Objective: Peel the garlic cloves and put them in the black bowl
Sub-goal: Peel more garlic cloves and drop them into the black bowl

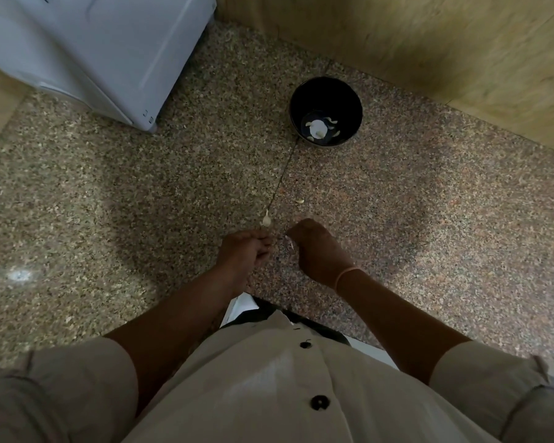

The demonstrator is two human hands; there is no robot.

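As I look down from my head, both my hands are close together over the speckled brown stone top [141, 193]. My left hand [242, 252] has its fingers curled in, and I cannot tell if it holds anything. A small pale garlic clove with a thin tail [266, 220] sits just past its fingertips, so close that I cannot tell if they touch it. My right hand [317, 251] is curled too, with a thin pink band [346, 276] on the wrist. A tiny white sliver [291, 246] shows by its fingertips, but I cannot tell if I am pinching it. One more little pale bit of garlic [300, 202] lies on the stone a bit farther out.

The round black bowl [325, 91] stands well away from my hands, near the light wooden wall [429, 43]. Some peeled white garlic cloves [317, 126] lie at its bottom. A big white box-shaped machine [87, 46] stands far off on my left. My cream shirt with black buttons [269, 385] fills the bottom.
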